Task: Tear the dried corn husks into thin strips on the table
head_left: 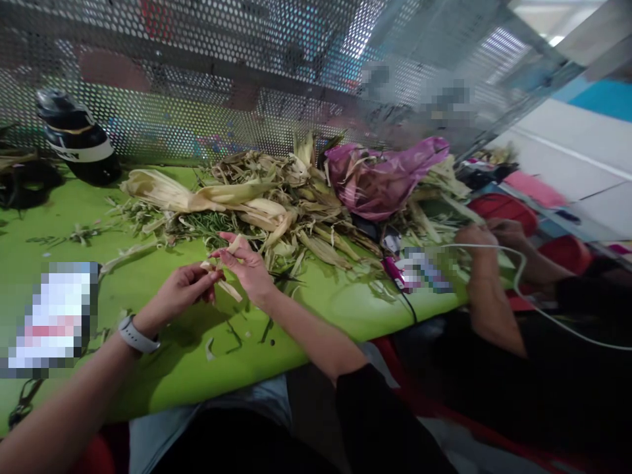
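We see both hands over the green table (320,299), close together and just in front of a heap of husks (276,197). The left hand (185,286) is closed in a pinch, and its fingertips grip the lower end of a pale husk strip (230,290). The right hand (249,266) grips the same husk strip from the other side between thumb and fingers, with two fingers stretched out toward the heap. The strip is held a little above the table, between the two hands. On the left wrist there is a white watch (135,336).

The heap lies across the middle of the table, with one long pale husk (162,191) at its left end. A pink bag (380,178) rests on the right part of the heap. Small husk scraps (232,336) lie on the table below the hands. At the far left a black and white bottle (79,141) stands tilted against a perforated metal panel (197,85).

At the right edge of the table we see another person's hands (488,236), close together, and a white cable (518,276) passes beside them.
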A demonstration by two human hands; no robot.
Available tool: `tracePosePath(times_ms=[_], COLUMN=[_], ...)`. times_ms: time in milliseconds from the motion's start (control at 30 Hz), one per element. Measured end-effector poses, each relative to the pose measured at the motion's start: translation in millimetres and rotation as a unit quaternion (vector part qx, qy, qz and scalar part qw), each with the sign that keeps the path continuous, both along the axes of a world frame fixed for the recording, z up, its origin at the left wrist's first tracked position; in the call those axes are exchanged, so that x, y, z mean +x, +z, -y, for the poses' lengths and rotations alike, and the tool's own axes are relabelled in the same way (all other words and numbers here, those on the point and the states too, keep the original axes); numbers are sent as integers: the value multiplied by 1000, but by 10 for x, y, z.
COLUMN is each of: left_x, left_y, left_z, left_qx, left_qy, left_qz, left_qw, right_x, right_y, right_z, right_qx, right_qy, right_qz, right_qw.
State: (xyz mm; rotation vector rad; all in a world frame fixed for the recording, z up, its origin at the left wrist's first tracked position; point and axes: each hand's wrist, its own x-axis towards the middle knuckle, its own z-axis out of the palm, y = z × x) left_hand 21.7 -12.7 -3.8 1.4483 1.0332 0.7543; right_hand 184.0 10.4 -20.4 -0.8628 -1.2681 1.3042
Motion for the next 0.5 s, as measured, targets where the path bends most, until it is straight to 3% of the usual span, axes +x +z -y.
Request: tracePosePath(times_ms=[133,267,367,500], left_x=[16,15,-10,-47], left_y=[-5,2,13,-2], left_z=[19,44,37,2], left_qx=[4,-11,-7,4], left_qy=[4,52,60,23], left_qz=[-4,7,13,-1], left_qw=[1000,999,998,1000], right_x=[3,28,33,49], right_y=[-14,-18,-24,-51], right_z=[-38,-88,-90,-114], right_qx=[-68,-114,-97,-58], right_qy=[23,50,44,22], right_qz=[-64,-88,-81,-53], right_qw=[995,988,991,997])
